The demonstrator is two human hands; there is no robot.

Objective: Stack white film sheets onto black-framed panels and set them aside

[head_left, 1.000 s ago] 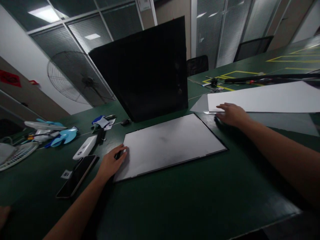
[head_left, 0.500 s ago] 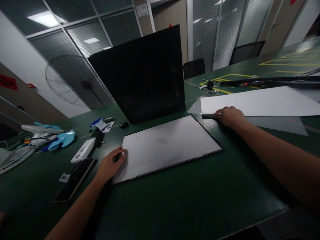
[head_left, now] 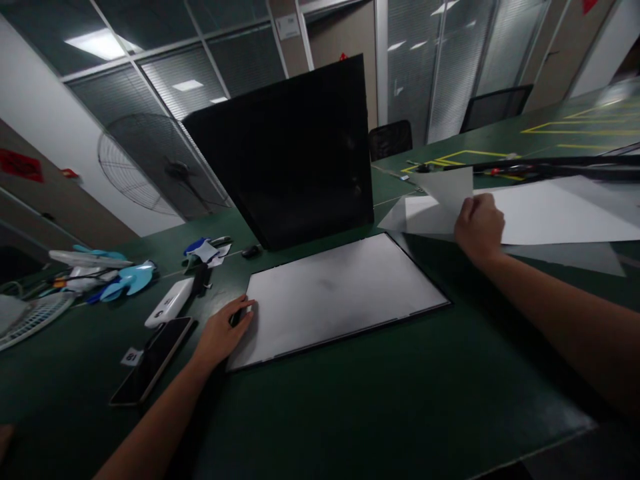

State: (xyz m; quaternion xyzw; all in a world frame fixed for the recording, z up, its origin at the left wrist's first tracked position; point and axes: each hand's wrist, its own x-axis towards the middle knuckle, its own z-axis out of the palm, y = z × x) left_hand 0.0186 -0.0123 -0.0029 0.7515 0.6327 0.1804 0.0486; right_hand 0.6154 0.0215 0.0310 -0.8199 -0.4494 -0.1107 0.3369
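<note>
My right hand pinches the white sheet, its corner lifted off the counter — not yet on the flat panel, which my left hand steadies, fingers resting, not clenched.

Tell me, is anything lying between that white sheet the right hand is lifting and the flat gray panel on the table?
Nothing visible does. The right hand pinches a corner of the white sheet, raised off the table. Between it and the gray panel lies only bare green tabletop. The left hand rests on the panel's far corner.
</note>
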